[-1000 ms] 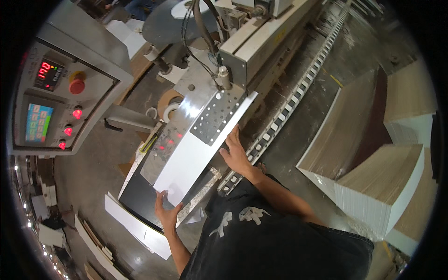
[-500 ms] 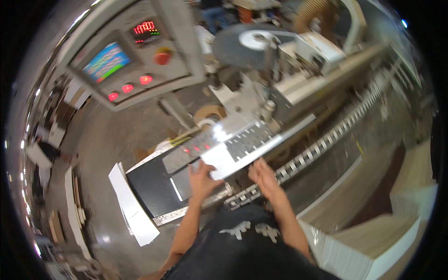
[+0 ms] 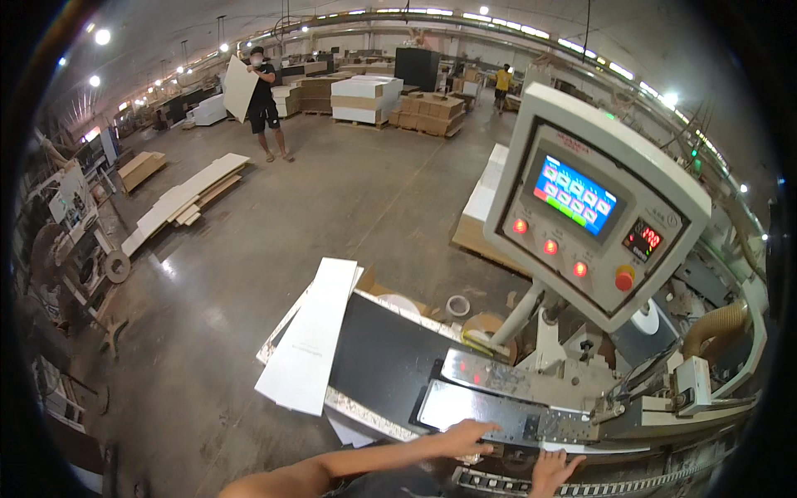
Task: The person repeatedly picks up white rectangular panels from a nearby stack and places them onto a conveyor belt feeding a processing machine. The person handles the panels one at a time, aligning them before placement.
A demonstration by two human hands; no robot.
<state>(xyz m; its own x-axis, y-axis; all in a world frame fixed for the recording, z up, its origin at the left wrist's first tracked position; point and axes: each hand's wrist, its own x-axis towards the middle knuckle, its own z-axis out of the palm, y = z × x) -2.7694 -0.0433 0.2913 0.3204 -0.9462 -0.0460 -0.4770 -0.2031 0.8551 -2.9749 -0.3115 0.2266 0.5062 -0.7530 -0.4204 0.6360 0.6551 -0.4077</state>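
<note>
My left hand [image 3: 466,438] reaches over the near edge of a shiny metal plate [image 3: 465,407] set in the machine bed. Its fingers are stretched out to the right, with nothing visible in them. To its right, my right hand [image 3: 554,473] is open, thumb and fingers apart. Its fingertips are at the near edge of the machine, by a narrow white strip [image 3: 614,451] that runs off to the right; whether they touch it I cannot tell. A black bed surface [image 3: 378,353] extends left of the plate. Loose white panels [image 3: 311,340] lie across its far left end.
A control box [image 3: 598,207] with a lit screen, red buttons and an emergency knob stands over the machine. A toothed chain track [image 3: 506,483] runs along the near side. Boards [image 3: 187,199] lie on the floor at left. Farther off, a person [image 3: 261,104] holds a large panel.
The view has swung up and left, bringing the workshop floor and other people into sight. My left hand has left the white panel it touched; my right hand has opened from a closed grip.
</note>
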